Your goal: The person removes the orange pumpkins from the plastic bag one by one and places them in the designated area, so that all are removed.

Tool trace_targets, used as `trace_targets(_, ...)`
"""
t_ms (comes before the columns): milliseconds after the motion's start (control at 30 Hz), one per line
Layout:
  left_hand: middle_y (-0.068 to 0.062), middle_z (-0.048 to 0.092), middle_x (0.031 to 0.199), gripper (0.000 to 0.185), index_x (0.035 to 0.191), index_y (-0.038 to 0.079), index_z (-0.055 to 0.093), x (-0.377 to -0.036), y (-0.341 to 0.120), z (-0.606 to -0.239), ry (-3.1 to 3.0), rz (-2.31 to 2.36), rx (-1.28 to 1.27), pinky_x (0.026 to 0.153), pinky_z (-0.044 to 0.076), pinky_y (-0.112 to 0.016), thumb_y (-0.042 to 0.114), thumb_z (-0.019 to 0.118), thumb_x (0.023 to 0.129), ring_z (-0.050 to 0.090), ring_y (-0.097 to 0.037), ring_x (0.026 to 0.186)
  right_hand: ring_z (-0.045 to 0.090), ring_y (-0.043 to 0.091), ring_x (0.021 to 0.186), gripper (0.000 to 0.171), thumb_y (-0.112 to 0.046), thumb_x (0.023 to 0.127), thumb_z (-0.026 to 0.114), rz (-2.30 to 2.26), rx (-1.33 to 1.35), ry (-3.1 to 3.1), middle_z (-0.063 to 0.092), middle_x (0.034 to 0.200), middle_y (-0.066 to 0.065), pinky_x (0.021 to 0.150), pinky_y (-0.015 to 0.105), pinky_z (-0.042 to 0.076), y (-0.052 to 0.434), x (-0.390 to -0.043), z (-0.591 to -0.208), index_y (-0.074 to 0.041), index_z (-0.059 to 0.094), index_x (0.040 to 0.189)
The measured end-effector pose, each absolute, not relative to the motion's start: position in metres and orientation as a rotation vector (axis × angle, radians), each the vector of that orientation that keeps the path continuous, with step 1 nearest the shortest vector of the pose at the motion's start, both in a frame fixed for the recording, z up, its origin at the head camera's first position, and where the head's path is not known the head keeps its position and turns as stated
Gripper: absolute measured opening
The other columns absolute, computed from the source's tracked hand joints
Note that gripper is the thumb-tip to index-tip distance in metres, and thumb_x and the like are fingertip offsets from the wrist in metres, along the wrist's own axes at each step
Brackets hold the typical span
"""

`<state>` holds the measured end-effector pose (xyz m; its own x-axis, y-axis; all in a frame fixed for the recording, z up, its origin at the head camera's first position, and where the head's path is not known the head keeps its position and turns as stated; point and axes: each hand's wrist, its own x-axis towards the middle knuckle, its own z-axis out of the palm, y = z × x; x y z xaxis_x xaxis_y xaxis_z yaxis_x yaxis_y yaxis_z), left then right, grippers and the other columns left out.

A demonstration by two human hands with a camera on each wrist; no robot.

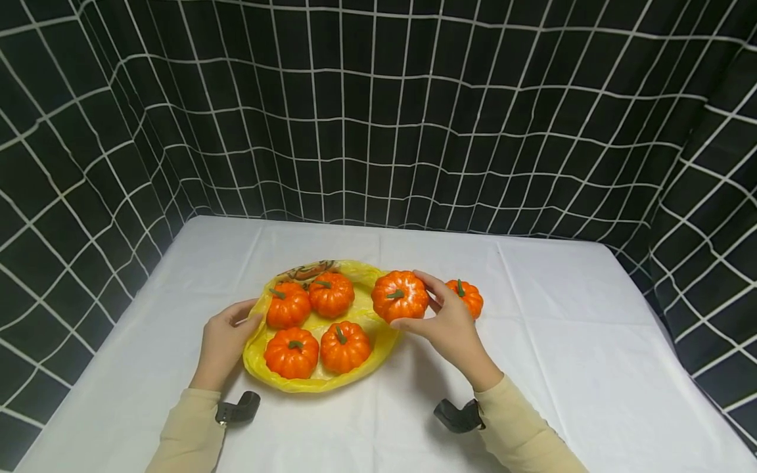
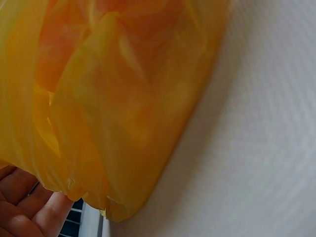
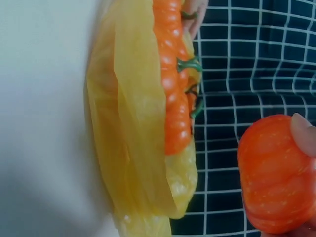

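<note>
Above the right rim of the yellow plastic bag (image 1: 386,336), the right hand (image 1: 454,330) pinches a miniature pumpkin (image 1: 397,306) between thumb and fingers; the left hand (image 1: 222,341) pinches the opposite rim. Clean handling probably needs a steady mouth and clearance over the four pumpkins (image 1: 349,353) inside.

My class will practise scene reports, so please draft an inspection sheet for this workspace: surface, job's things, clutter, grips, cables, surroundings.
Surface: white cloth, lightly creased.
Job's things: open yellow bag with four orange pumpkins inside; a fifth pumpkin in hand; a sixth pumpkin on the cloth, partly hidden behind the right grip.
Clutter: nothing seen.
Grips: left grip holds the bag's left edge; right grip holds the fifth pumpkin between thumb and fingers.
Cables: nothing seen.
Surroundings: black backdrop with white grid lines.
</note>
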<state>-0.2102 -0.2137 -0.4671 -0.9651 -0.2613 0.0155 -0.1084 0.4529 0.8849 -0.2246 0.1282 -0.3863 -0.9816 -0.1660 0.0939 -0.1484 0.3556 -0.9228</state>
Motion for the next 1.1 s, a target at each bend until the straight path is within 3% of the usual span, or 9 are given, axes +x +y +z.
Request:
trace_targets(267, -0.013, 0.058, 0.127, 0.04, 0.124, 0.009, 0.058, -0.21, -0.214, -0.466, -2.547, -1.549, 0.343, 0.093, 0.051, -0.04, 0.028, 0.06, 0.089, 0.056, -0.03, 0.115, 0.054, 0.023, 0.116, 0.085, -0.016, 0.061, 0.086, -1.831, -0.225, 2.534, 0.048, 0.133, 0.007, 0.089, 0.022, 0.051, 0.147, -0.221, -0.385, -0.014, 0.045, 0.135)
trace_targets(500, -0.012, 0.058, 0.128, 0.042, 0.125, 0.01, 0.058, -0.209, -0.215, -0.465, -2.562, -1.544, 0.357, 0.093, 0.051, -0.04, 0.033, 0.06, 0.089, 0.056, -0.031, 0.116, 0.052, 0.019, 0.117, 0.085, -0.03, 0.06, 0.087, -1.724, -0.157, 2.694, 0.052, 0.132, 0.003, 0.097, 0.033, 0.048, 0.164, -0.217, -0.388, -0.018, 0.046, 0.134)
trace_targets(867, -0.012, 0.058, 0.128, 0.042, 0.125, 0.01, 0.058, -0.207, -0.214, -0.464, -2.57, -1.525, 0.343, 0.091, 0.052, -0.039, 0.032, 0.06, 0.089, 0.058, -0.03, 0.113, 0.043, 0.02, 0.128, 0.085, -0.026, 0.063, 0.086, -1.73, -0.129, 2.761, 0.048, 0.136, 0.006, 0.106, 0.035, 0.039, 0.192, -0.213, -0.39, -0.008, 0.045, 0.135)
trace_targets(1100, -0.012, 0.058, 0.128, 0.043, 0.126, 0.011, 0.058, -0.207, -0.211, -0.463, -2.584, -1.524, 0.362, 0.091, 0.052, -0.039, 0.033, 0.06, 0.089, 0.057, -0.03, 0.114, 0.04, 0.02, 0.13, 0.085, -0.028, 0.065, 0.084, -1.709, -0.067, 2.782, 0.047, 0.137, 0.006, 0.105, 0.035, 0.037, 0.211, -0.208, -0.389, -0.008, 0.043, 0.137)
